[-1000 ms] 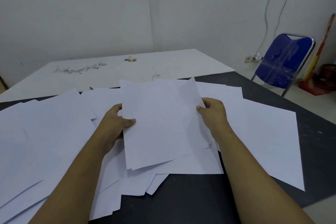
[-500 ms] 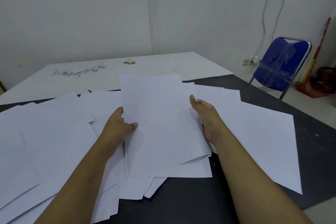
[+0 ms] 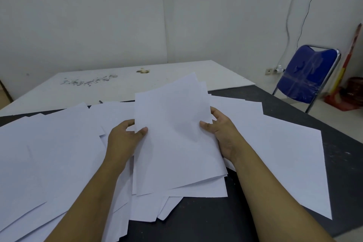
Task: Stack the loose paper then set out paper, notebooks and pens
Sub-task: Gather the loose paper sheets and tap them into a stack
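Clearly the stacking step is in hand: the left hand (image 3: 125, 139) and right hand (image 3: 222, 133) each pinch a side edge of a small bundle of sheets (image 3: 176, 139), raised over the loose paper (image 3: 49, 153) strewn across the dark table (image 3: 206, 224) (edges not yet flush). Next, I judge, comes squaring the bundle and gathering more sheets.

Centre of frame: left hand (image 3: 125, 139) and right hand (image 3: 222, 133) grip opposite edges of a small sheaf of white sheets (image 3: 174, 135), raised above loose paper (image 3: 59, 153) scattered across the dark table (image 3: 343, 143). Blue folding chair (image 3: 306, 73) at right.
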